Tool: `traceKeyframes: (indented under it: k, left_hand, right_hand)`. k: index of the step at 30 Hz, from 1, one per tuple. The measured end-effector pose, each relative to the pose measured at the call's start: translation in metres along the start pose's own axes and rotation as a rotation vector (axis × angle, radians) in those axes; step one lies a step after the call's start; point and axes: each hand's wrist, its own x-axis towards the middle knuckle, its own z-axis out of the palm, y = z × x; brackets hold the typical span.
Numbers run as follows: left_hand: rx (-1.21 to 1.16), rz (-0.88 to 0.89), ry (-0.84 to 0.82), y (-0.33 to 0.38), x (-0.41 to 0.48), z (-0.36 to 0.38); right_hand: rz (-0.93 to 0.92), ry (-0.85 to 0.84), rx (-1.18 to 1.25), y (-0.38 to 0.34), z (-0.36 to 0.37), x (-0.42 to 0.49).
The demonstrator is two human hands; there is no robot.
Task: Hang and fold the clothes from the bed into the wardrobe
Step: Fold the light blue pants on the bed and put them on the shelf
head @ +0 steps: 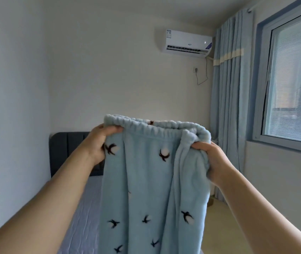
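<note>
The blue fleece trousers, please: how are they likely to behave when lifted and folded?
Probably floppy: the blue fleece trousers hang limp in folds below the left hand and right hand. Likely not slippery, since the plush pile bunches in each grip. Seemingly light, held up by the waistband alone.

Soft daylight comes in through the window (292,76) on the right and fills the room evenly, bright without being harsh. The glass looks hazy and washed out, with a pale glare patch at its lower right. The wall (109,79) reads slightly grey, darkening toward the left corner. Shadows are faint: gentle shading in the folds of the trousers (146,180) and beside the dark headboard (67,149). Wide-angle distortion tilts the window frame and curtain (232,107) at the right edge and stretches the arms (41,208) toward the lower corners. Detail is soft throughout; the trouser print is smeared and the air conditioner (188,43) labels are unreadable.
</note>
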Motion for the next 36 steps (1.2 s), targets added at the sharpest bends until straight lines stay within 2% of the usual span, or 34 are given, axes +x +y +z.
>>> traceKeyframes:
  k: [2,4,5,7,9,12,15,17,19,22,24,27,29,31,32,33,34,36]
  left_hand:
    - [-0.14,-0.024,-0.114,0.014,0.0,0.003]
    - [-0.105,-0.063,-0.098,0.014,0.007,0.008]
    - [-0.03,-0.08,-0.048,0.009,0.011,0.011]
    - [0.143,-0.086,0.16,-0.004,0.02,0.011]
    - [0.263,-0.07,0.364,-0.016,0.026,0.003]
    - [0.36,-0.041,0.477,-0.023,0.027,-0.013]
    - [0.371,-0.024,0.438,-0.014,0.021,-0.019]
    - [0.333,0.027,0.307,-0.003,0.017,-0.022]
    - [0.246,0.071,0.159,0.009,0.013,-0.029]
    - [0.175,0.067,0.073,0.018,0.013,-0.038]
    - [0.18,0.033,0.154,0.018,0.014,-0.04]
    - [0.2,-0.024,0.374,0.019,0.018,-0.042]
    - [0.179,-0.066,0.485,0.021,0.022,-0.044]
    - [0.143,-0.109,0.53,0.023,0.026,-0.044]
    - [0.139,-0.12,0.535,0.025,0.027,-0.045]
    - [0.143,-0.123,0.516,0.027,0.026,-0.045]
    - [0.145,-0.115,0.464,0.029,0.024,-0.047]
    - [0.121,-0.104,0.314,0.033,0.02,-0.051]
  right_hand:
    - [-0.002,-0.109,0.036,-0.016,0.002,0.005]
    - [-0.002,-0.09,0.015,-0.023,0.006,0.011]
    - [0.003,-0.038,-0.009,-0.022,0.007,0.014]
    - [0.002,0.097,-0.142,-0.015,0.008,0.018]
    - [0.019,0.156,-0.291,-0.003,0.002,0.019]
    - [0.108,0.182,-0.36,0.015,-0.011,0.019]
    - [0.045,0.325,-0.366,0.024,-0.021,0.024]
    - [-0.043,0.449,-0.382,0.025,-0.024,0.028]
    - [-0.104,0.488,-0.355,0.024,-0.025,0.03]
    - [-0.132,0.344,-0.387,0.022,-0.019,0.031]
    - [-0.124,0.215,-0.445,0.023,-0.015,0.03]
    - [-0.191,0.041,-0.581,0.028,-0.013,0.028]
    - [-0.193,-0.136,-0.954,0.028,-0.01,0.025]
    - [-0.154,-0.299,-1.364,0.024,-0.005,0.025]
    - [-0.142,-0.321,-1.437,0.021,-0.002,0.024]
    - [-0.122,-0.323,-1.419,0.019,-0.001,0.023]
    - [-0.07,-0.317,-1.276,0.017,-0.002,0.023]
    - [0.116,-0.348,-0.74,0.013,-0.003,0.019]
